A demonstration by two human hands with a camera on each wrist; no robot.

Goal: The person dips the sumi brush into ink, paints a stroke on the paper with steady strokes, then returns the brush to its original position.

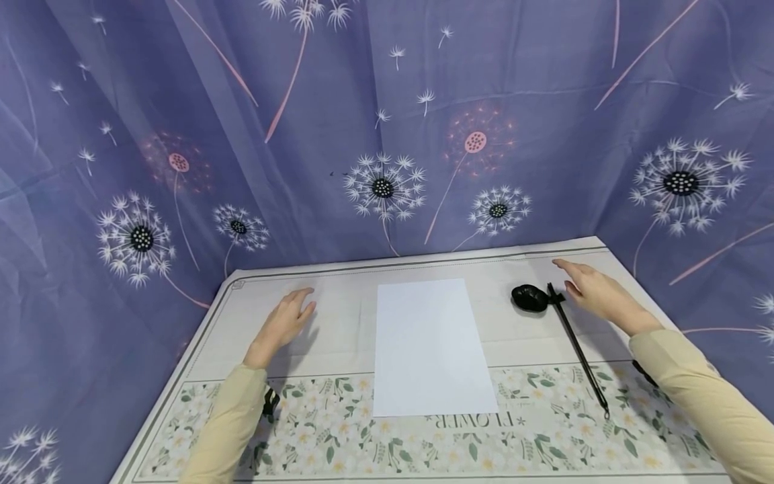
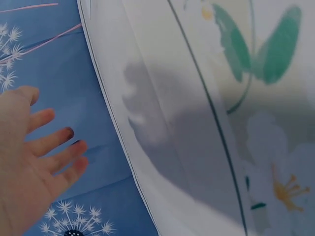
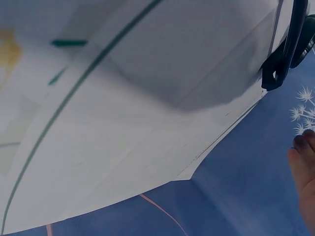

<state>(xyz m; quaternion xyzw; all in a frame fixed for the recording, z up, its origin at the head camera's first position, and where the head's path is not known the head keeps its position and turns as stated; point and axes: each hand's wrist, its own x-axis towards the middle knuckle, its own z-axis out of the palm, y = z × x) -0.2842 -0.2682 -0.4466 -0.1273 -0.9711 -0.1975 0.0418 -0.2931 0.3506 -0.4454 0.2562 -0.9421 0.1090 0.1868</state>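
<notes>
1. Brush (image 1: 579,353), long, thin and black, lies toward the tabletop's (image 1: 338,323) right edge, slanting from near the far right corner down toward the near edge. Its far end sits over a small black rest (image 1: 562,298), with a black dish (image 1: 530,298) just to the left; whether dish and rest touch is hard to tell.
2. Paper (image 1: 432,336) lies flat around the middle of the tabletop, one short side near the far edge, unmarked as far as the views show.
3. Right hand (image 1: 595,292) hovers by the right edge, just beside the brush, fingers loosely extended, holding nothing.
4. Left hand (image 1: 281,323) hovers toward the left edge, fingers parted and slightly bent, also empty.
5. Judging by the layout, the step in hand is a ready pose: brush unheld, paper blank, both hands free.
6. A next move would likely call for the right hand to shift left and pinch the brush's shaft, lifting it without nudging the dish, while the left hand could steady the paper.
</notes>
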